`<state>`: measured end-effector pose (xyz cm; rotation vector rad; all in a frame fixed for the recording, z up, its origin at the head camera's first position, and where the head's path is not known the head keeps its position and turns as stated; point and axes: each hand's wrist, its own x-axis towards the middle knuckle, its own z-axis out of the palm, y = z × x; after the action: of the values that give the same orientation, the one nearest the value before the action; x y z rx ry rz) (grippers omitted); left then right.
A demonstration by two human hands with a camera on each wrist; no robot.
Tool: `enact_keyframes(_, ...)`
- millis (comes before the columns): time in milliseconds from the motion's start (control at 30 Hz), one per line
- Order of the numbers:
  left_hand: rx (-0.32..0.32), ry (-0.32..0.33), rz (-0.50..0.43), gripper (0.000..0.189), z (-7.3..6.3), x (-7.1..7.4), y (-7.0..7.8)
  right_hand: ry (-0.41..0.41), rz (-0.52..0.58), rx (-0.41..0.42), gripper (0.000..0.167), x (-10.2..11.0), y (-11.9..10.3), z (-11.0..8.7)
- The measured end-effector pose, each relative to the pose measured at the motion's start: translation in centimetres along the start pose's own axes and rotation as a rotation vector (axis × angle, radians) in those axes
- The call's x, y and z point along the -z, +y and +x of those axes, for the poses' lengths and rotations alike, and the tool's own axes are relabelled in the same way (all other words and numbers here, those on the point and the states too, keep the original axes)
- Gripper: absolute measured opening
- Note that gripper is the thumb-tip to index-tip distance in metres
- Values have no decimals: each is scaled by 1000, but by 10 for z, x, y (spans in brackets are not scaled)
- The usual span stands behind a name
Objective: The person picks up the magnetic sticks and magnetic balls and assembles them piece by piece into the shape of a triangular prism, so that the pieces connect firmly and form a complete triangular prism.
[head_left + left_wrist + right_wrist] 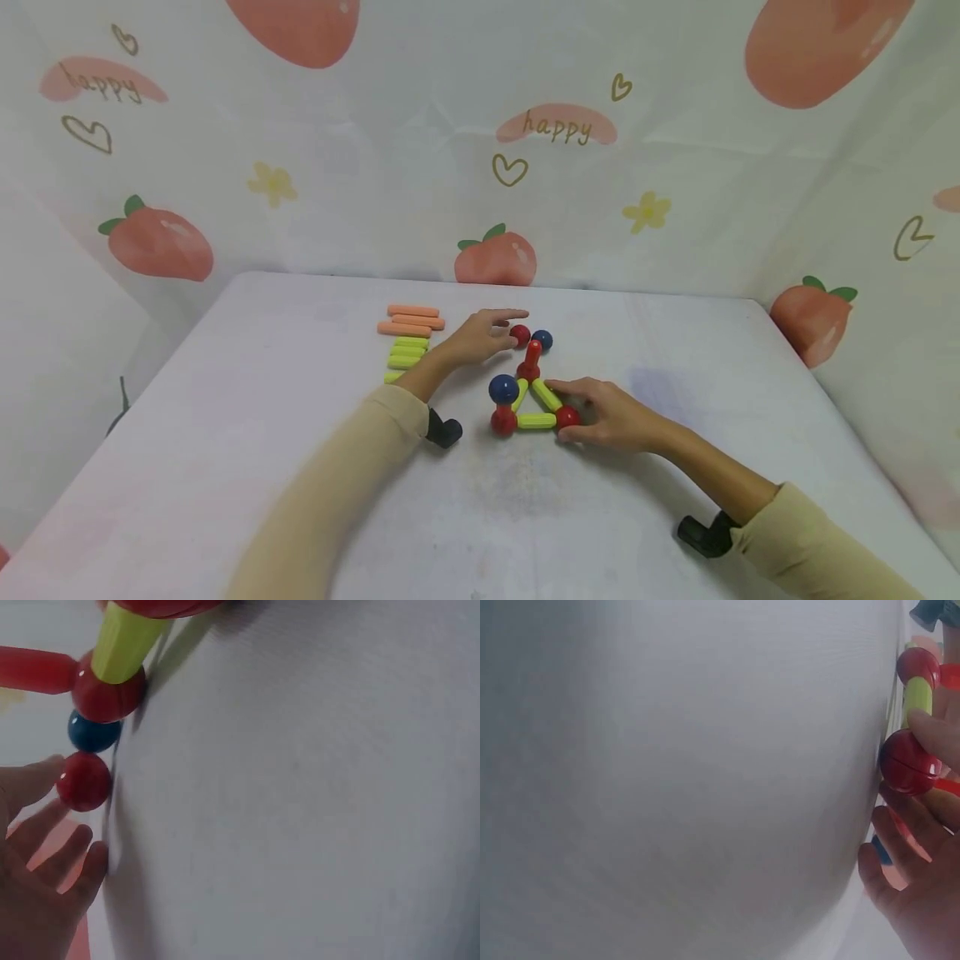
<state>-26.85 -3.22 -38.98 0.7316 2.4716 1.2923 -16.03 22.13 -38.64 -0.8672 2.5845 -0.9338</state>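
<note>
A triangle of yellow-green rods [536, 422] joined by red balls lies on the table. From its left corner ball [503, 422] a short red rod rises with a blue ball [503, 389] on top. Another red rod [532, 357] stands on the far corner ball. My right hand [618, 417] holds the right corner red ball [909, 763] between thumb and fingers. Behind the triangle, my left hand [478, 337] reaches to a loose red ball [84, 781], thumb and forefinger right at its side and the fingers loosely extended. A loose blue ball [542, 340] sits beside that ball.
Three orange rods [415, 321] lie at the back left of the white table [225, 417]. Several yellow-green rods [406, 352] are in front of them, partly hidden by my left forearm. A printed cloth [405, 167] hangs behind the table.
</note>
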Motion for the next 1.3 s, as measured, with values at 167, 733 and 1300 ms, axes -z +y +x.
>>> enact_keyframes(167,7,22,-9,43,3,-6,0,1,2,19,73,0,0,1)
enact_keyframes(733,-111,98,-353,46,-29,13,32,17,-9,-8,72,-1,0,-1)
enact_keyframes(1300,-137,52,-290,38,-43,28,30,17,-9,-5,72,-1,-2,-1)
